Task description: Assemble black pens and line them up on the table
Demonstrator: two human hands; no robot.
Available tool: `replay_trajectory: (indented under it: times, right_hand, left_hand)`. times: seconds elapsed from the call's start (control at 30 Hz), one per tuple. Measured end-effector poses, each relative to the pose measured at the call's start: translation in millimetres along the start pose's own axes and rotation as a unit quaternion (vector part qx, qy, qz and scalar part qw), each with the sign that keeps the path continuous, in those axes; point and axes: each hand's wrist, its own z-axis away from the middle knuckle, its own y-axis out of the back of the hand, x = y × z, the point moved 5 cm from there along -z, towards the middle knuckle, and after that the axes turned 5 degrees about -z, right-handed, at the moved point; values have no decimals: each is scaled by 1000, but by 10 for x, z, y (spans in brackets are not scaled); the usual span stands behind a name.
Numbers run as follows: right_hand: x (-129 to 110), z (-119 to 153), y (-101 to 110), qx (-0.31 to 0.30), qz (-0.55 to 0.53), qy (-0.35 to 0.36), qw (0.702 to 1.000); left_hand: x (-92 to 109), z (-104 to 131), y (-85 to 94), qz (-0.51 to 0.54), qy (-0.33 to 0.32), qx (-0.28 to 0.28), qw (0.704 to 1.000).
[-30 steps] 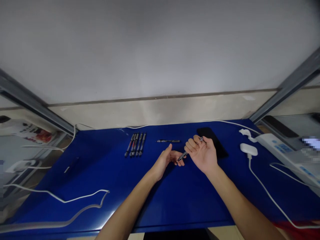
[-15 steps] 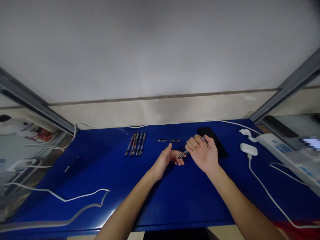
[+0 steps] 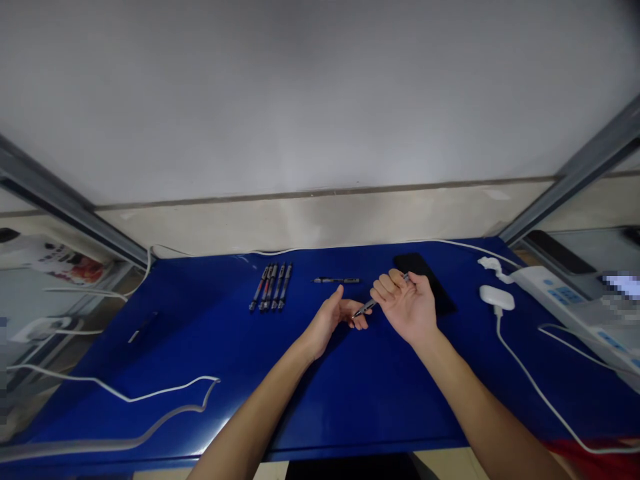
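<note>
A dark pen (image 3: pixel 367 307) slants down to the left from the curled fingers of my right hand (image 3: pixel 407 307), which is turned palm up. Beside the pen's tip is my left hand (image 3: pixel 333 320), its thumb raised and apart from its loosely bent fingers. The tip meets or overlaps those fingers; I cannot tell whether they touch. Just beyond my left hand another pen (image 3: pixel 337 280) lies crosswise on the blue table (image 3: pixel 360 387). Several more pens (image 3: pixel 271 288) lie side by side to its left.
A black phone-like slab (image 3: pixel 440 293) lies behind my right hand. To the right are a white earbud-type case (image 3: pixel 497 297) on a cable and a white power strip (image 3: pixel 565 300). White cable (image 3: pixel 130 400) winds across the left side, near a dark pen-like item (image 3: pixel 143 327).
Both hands and the held pen stay almost where they were. The view has shifted only very slightly.
</note>
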Motion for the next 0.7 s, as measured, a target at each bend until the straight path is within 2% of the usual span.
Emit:
replay_trajectory:
  times: [0.7]
  right_hand:
    - [-12,-3,-1,6,-5,7,1000]
  left_hand:
    - [-25,-17,25,7,-9,-7,1000]
